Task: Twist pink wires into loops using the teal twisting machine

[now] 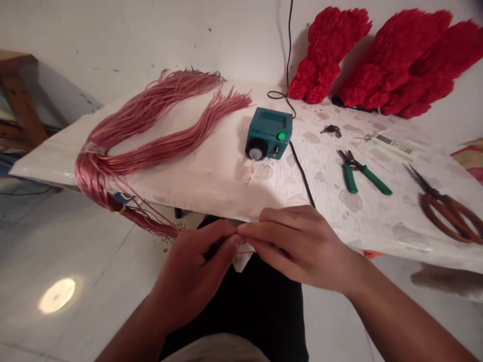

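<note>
"Where was the work?"

"At a thin pink strand (247, 252), just off the near edge of the tabletop (211, 188) and above the lap (249, 306). The left hand (204, 261) and right hand (302, 246) met there, fingers of both pinched on it, though the tips hid the exact grip"

"Which step, would you say?"

"Fine fingertip work on one strand; twisting or joining, I couldn't tell. The next move called for a steady pinch from both sides, I judged"

"And beyond?"

"A teal device (268, 133) stood nearby, green-handled pliers (350, 178) and scissors (445, 200) lay rightward, a pink cord bundle (151, 151) leftward hung partly over the edge, and red flowers (324, 55) were at the wall (234, 30)"
</note>
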Demonstrator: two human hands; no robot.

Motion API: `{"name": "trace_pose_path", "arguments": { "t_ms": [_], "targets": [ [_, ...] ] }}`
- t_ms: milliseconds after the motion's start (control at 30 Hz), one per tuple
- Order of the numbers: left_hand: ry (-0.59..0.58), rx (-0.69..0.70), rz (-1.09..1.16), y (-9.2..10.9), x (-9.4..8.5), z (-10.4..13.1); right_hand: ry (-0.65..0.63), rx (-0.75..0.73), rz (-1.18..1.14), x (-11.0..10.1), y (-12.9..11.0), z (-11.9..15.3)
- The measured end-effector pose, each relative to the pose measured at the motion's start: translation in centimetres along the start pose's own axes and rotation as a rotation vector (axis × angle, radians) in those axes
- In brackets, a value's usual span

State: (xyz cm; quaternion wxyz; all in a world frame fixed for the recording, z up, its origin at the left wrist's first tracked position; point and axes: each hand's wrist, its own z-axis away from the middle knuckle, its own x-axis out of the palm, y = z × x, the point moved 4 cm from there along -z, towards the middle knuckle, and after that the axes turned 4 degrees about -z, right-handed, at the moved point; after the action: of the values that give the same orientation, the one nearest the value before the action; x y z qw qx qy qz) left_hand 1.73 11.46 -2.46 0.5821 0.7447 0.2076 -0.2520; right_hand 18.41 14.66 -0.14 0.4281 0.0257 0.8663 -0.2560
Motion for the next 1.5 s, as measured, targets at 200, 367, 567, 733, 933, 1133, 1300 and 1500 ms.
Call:
{"name": "trace_pose_path", "arguments": {
  "t_ms": [200, 367, 567, 733, 933, 1133, 1300, 1500],
  "targets": [
    [-0.045, 0.01, 0.022, -0.2, -0.1, 1.2, -0.049, 0.064, -0.02, 0.1, -0.8, 0.0],
    [-0.042, 0.015, 0.06, -0.1, 0.0, 1.9, -0.078, 0.146, -0.035, 0.1, -1.9, 0.4],
    [0.051, 0.019, 0.078, 0.0, -0.9, 2.5, 0.268, 0.427, -0.169, -0.2, -1.0, 3.9],
    [0.103, -0.012, 0.153, -0.1, -1.2, 2.8, 0.38, 0.633, -0.515, 4.9, -0.8, 7.7],
    [0.11, -0.091, 0.257, -0.8, -0.5, 2.9, 0.325, 0.471, -0.724, 8.2, -3.6, 5.6],
    [0.165, -0.27, 0.468, -0.6, 0.2, 3.0, 0.601, 0.568, -0.639, 8.0, -3.2, 4.2],
    [0.187, -0.341, 0.588, -0.8, 0.3, 3.6, 0.624, 0.735, -0.714, 9.5, -2.9, 4.8],
    [0.156, -0.319, 0.827, -1.2, 0.7, 3.4, 0.685, 0.661, -0.701, 9.1, -3.7, 4.7]
  ]
}}
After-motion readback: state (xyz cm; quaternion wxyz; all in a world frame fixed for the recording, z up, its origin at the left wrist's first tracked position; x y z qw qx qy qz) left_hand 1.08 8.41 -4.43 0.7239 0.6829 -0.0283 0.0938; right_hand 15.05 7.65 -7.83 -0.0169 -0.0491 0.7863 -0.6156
